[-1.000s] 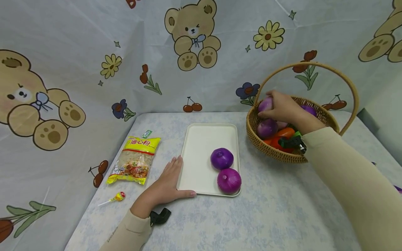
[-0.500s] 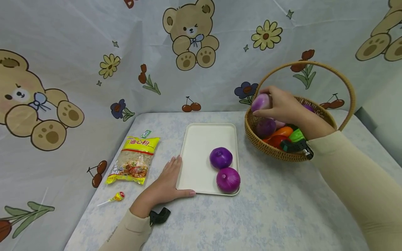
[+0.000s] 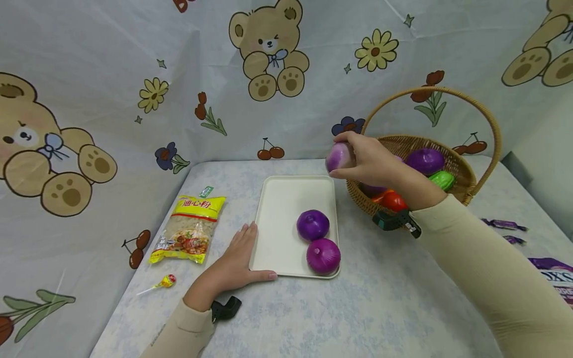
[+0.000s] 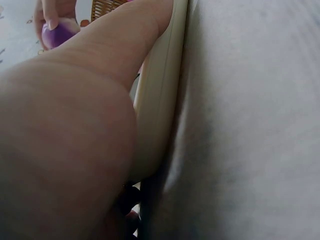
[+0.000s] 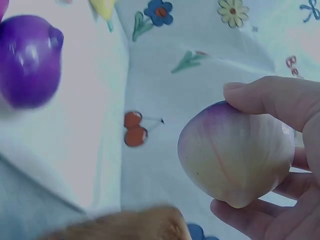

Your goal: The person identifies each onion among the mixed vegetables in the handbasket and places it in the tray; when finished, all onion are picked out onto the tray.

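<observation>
My right hand (image 3: pixel 364 160) grips a pale purple-and-white onion (image 3: pixel 338 156) in the air, just left of the wicker basket (image 3: pixel 461 171) and above the far right corner of the white tray (image 3: pixel 282 209). In the right wrist view the onion (image 5: pixel 235 152) sits between thumb and fingers. Two dark purple onions (image 3: pixel 313 224) (image 3: pixel 323 256) lie on the tray's right side. My left hand (image 3: pixel 239 261) lies flat on the table with straight fingers against the tray's left front corner; the tray rim (image 4: pixel 162 90) fills the left wrist view.
The basket holds another purple onion (image 3: pixel 424 160), a green piece (image 3: pixel 442 179) and red pieces (image 3: pixel 394 200). A yellow pasta packet (image 3: pixel 190 228) and a lollipop (image 3: pixel 165 282) lie left of the tray. Wrapped sweets (image 3: pixel 503 224) and a purple packet (image 3: pixel 557 276) sit at the right edge.
My right hand has lifted the pale onion out of the basket and carried it left toward the tray. The left hand has stayed put.
</observation>
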Tool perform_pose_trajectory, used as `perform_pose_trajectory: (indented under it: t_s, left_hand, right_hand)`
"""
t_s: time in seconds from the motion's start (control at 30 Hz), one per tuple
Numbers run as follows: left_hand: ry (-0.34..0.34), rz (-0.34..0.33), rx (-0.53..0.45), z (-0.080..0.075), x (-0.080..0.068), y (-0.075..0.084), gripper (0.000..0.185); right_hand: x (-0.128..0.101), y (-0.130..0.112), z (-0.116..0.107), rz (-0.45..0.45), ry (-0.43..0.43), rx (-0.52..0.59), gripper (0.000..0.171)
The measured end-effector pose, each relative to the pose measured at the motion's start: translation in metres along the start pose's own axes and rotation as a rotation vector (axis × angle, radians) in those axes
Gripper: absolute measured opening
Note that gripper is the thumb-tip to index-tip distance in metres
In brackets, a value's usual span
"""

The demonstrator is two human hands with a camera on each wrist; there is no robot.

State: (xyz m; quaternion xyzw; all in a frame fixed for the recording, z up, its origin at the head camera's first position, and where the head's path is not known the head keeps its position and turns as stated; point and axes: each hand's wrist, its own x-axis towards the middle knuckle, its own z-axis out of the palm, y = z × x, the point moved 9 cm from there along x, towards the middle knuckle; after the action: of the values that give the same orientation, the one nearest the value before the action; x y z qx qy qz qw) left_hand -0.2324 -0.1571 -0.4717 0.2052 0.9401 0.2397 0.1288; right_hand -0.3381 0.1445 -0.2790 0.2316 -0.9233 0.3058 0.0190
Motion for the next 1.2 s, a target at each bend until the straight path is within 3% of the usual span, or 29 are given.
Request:
perform_pose_trajectory:
  t_s: [0.3,0.63,0.93,1.2]
  left_hand:
    - [-0.009,-0.001,0.006,0.002,0.001,-0.001,0.143]
    - [-0.009,0.005,0.023,0.001,0.0,-0.001,0.143]
    - [-0.01,0.015,0.02,-0.001,0.0,0.003,0.141]
    - [-0.007,0.017,0.027,-0.001,-0.001,0.003,0.141]
  right_hand:
    - [0.015,-0.016,0.052,-0.105,-0.062,0.01,0.076]
    - [0.024,-0.013,0.095,-0.048,-0.146,-0.074,0.08]
    - [0.021,-0.004,0.112,0.034,-0.145,-0.132,0.074]
    - [0.017,0.0,0.115,0.022,-0.134,-0.178,0.071]
